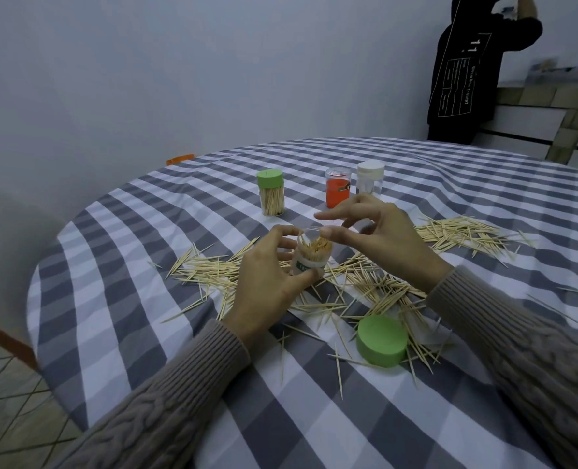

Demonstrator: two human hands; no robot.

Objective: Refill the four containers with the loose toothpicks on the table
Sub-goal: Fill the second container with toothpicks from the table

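Dim, cool, even light with soft shadows; wide-angle bending at the edges, slight blur upper right.

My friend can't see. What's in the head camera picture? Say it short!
The left hand holds an open jar of toothpicks while the right hand hovers at its mouth. Loose toothpicks and a green lid lie on the checked tablecloth, with three more jars standing behind.
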